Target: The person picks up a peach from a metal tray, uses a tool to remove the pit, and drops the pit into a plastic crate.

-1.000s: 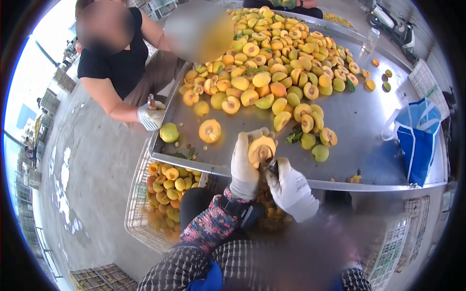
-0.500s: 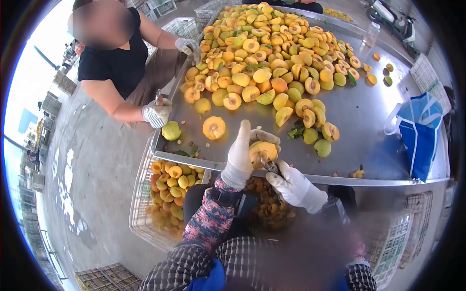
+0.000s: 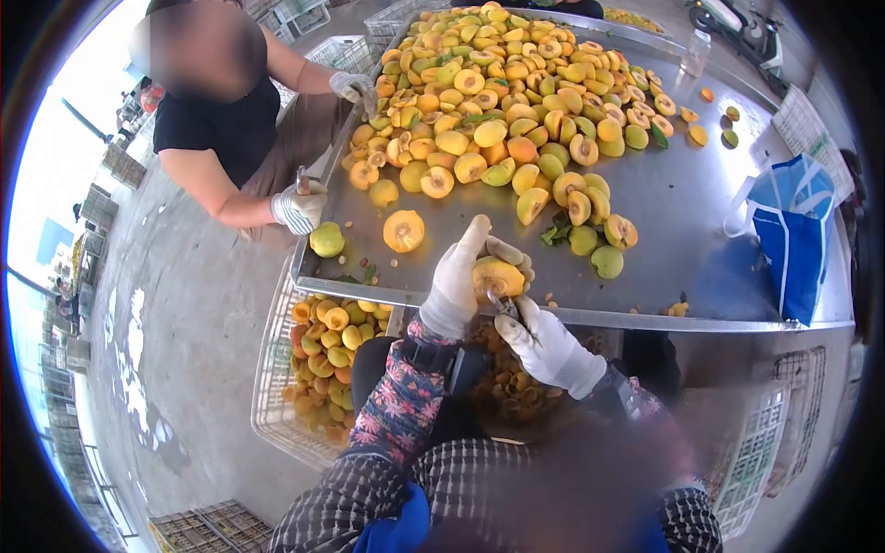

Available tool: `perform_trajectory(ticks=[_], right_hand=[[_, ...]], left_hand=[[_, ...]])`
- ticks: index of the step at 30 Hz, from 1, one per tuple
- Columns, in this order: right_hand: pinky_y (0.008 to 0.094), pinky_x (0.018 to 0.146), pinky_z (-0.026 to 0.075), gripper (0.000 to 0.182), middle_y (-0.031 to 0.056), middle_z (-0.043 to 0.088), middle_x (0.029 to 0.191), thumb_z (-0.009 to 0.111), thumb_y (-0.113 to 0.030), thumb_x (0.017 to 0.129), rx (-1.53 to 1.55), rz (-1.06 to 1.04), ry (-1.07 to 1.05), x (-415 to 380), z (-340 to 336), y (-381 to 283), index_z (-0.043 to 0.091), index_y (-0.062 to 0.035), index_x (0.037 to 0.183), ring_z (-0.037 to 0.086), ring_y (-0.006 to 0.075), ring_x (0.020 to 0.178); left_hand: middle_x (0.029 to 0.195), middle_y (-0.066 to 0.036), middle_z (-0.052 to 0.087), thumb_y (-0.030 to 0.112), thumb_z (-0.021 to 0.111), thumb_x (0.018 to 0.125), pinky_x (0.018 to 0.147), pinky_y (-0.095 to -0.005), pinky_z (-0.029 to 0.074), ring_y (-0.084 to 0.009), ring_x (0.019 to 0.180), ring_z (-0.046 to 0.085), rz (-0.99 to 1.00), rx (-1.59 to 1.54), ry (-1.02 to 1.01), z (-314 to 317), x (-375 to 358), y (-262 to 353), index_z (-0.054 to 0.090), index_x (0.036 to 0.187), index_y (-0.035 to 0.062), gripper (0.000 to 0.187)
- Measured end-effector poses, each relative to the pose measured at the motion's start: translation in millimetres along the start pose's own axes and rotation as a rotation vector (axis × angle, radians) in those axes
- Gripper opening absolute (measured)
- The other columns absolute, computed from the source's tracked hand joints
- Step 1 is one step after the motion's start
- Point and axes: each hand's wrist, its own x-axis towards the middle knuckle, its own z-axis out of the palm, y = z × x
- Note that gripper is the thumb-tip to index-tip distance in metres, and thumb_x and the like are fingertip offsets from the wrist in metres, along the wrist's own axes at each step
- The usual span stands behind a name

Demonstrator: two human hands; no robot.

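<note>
My gloved left hand [image 3: 454, 288] is closed around a yellow peach half [image 3: 499, 277], its thumb pointing up, just over the table's near edge. In my gloved right hand [image 3: 546, 346] is a small metal pitting tool [image 3: 502, 305], its tip against the cut face of the peach half. The exact shape of the tip is partly hidden. Another large cut peach half [image 3: 404, 230] lies face up on the metal table [image 3: 673, 244], left of my hands. Beyond them rises a big heap of halved peaches [image 3: 516, 106].
Below the table edge stands a white crate [image 3: 267, 405] with peach halves. Brown pits [image 3: 512, 392] lie in a container under my hands. A co-worker [image 3: 217, 138] in gloves sits at the left, near a greenish peach [image 3: 326, 240]. A blue bag [image 3: 793, 240] stands at the right.
The peach half has tilted in my left hand, so less of its cut face shows. My right hand has moved slightly left and up with the tool. The view has shifted a little.
</note>
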Motion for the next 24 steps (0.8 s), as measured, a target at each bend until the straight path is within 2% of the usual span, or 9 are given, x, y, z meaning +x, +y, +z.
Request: perform_trajectory(ticks=[3,6,11,13,16,17,19,22,24], right_hand=[[0.0312,0.042,0.041,0.026,0.0063,0.054,0.066,0.050,-0.034,0.102,0.640,0.560,-0.233,-3.5,-3.8,-13.9,0.050,-0.0076,0.105,0.051,0.0204,0.045],[0.0230,0.039,0.032,0.030,-0.0017,0.043,0.063,0.047,-0.039,0.103,0.869,0.617,-0.183,-6.1,-1.2,-25.7,0.052,-0.0092,0.103,0.040,0.0087,0.042],[0.0237,0.036,0.029,0.036,-0.0016,0.041,0.060,0.042,-0.041,0.104,1.308,0.700,-0.290,-8.6,-15.0,-24.7,0.055,-0.0087,0.098,0.036,0.0088,0.038],[0.0237,0.035,0.028,0.036,-0.0018,0.040,0.058,0.042,-0.041,0.104,1.426,0.726,-0.352,-11.5,-21.5,-20.0,0.055,-0.0086,0.097,0.035,0.0090,0.037],[0.0239,0.034,0.026,0.039,-0.0025,0.038,0.056,0.041,-0.044,0.103,1.302,0.789,-0.329,-29.7,-38.3,-27.8,0.055,-0.0076,0.096,0.033,0.0088,0.035],[0.0240,0.034,0.027,0.040,-0.0025,0.038,0.056,0.041,-0.044,0.103,1.270,0.805,-0.358,-42.0,-44.0,-25.2,0.054,-0.0073,0.096,0.034,0.0087,0.035],[0.0235,0.036,0.031,0.038,-0.0012,0.042,0.058,0.043,-0.043,0.102,0.903,0.899,-0.180,-70.8,-48.8,-34.5,0.054,-0.0067,0.097,0.037,0.0096,0.038],[0.0228,0.045,0.037,0.031,0.0001,0.050,0.064,0.050,-0.035,0.101,0.396,0.829,-0.348,-91.0,-65.1,-30.4,0.052,-0.0043,0.106,0.047,0.0104,0.047],[0.0359,0.054,0.048,0.034,0.0128,0.057,0.066,0.054,-0.034,0.098,-0.119,0.599,-0.442,-108.4,-69.2,-13.5,0.051,-0.0024,0.111,0.060,0.0263,0.057]], left_hand=[[0.085,-0.019,0.066,0.050,0.053,0.096,0.073,-0.0442,0.058,-0.0332,0.079,0.068,0.007,-0.073,0.008,4.0,-0.7,-3.9,0.062,0.082,-0.0022,0.055],[0.085,-0.017,0.066,0.052,0.052,0.096,0.073,-0.0477,0.058,-0.0344,0.080,0.068,0.019,-0.193,-0.010,12.1,-1.0,-8.2,0.062,0.080,0.0018,0.053],[0.085,-0.012,0.066,0.053,0.049,0.097,0.073,-0.0519,0.057,-0.0357,0.082,0.068,-0.048,-0.356,-0.132,8.5,5.4,-14.9,0.061,0.076,0.0093,0.050],[0.086,-0.013,0.068,0.049,0.050,0.098,0.074,-0.0435,0.056,-0.0302,0.080,0.068,-0.033,-0.230,-0.161,8.5,4.0,-19.6,0.066,0.083,0.0041,0.050],[0.084,-0.013,0.071,0.038,0.056,0.098,0.071,-0.0296,0.053,-0.0180,0.075,0.067,0.139,0.328,-0.032,12.8,3.9,-24.6,0.069,0.089,-0.0058,0.046],[0.082,-0.011,0.071,0.033,0.059,0.097,0.071,-0.0275,0.052,-0.0155,0.074,0.066,0.130,0.251,-0.002,9.5,6.1,-32.6,0.070,0.086,-0.0048,0.041],[0.083,-0.011,0.071,0.031,0.059,0.097,0.072,-0.0271,0.052,-0.0152,0.074,0.066,0.047,0.143,-0.004,7.4,2.8,-31.8,0.070,0.087,-0.0050,0.039],[0.086,-0.009,0.071,0.028,0.061,0.097,0.073,-0.0262,0.051,-0.0137,0.076,0.064,0.046,0.353,-0.030,10.9,-15.9,-23.2,0.071,0.091,-0.0045,0.034],[0.087,-0.007,0.071,0.025,0.062,0.095,0.072,-0.0256,0.051,-0.0123,0.078,0.063,0.107,0.563,-0.019,9.1,-35.2,-11.9,0.071,0.093,-0.0033,0.029]])
